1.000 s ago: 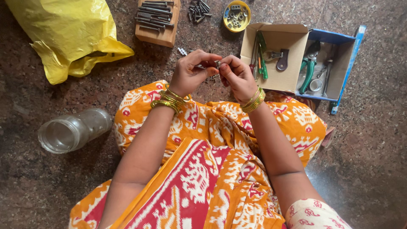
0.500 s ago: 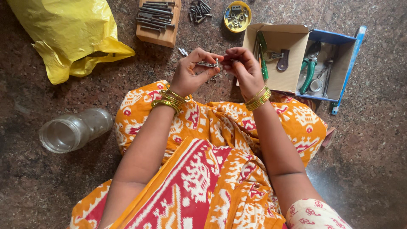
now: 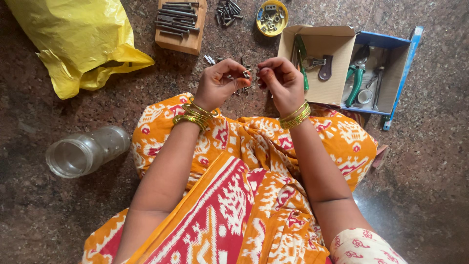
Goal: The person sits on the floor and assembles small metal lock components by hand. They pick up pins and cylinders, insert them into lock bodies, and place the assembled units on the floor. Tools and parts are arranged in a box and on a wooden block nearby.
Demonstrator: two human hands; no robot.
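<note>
Metal bolt (image 3: pixel 245 74) pinched in left hand (image 3: pixel 220 84); right hand (image 3: pixel 279 83) fingers together, maybe on a nut. Loose grip could drop it toward 12 o'clock among floor screws (image 3: pixel 228 11).

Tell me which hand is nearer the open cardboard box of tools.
Right. The right hand sits just beside the cardboard box, near its left edge; the left hand is farther off, beyond the right hand.

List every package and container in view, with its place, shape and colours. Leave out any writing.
Open cardboard box with blue outer sides: upper right on the floor, rectangular, tan inside, holding tools.
Crumpled yellow plastic bag: upper left, shapeless.
Clear plastic jar: left, lying on its side, lidless.
Small round yellow tin: top centre, holding small metal parts.
No labels, signs or screens stand out.
</note>
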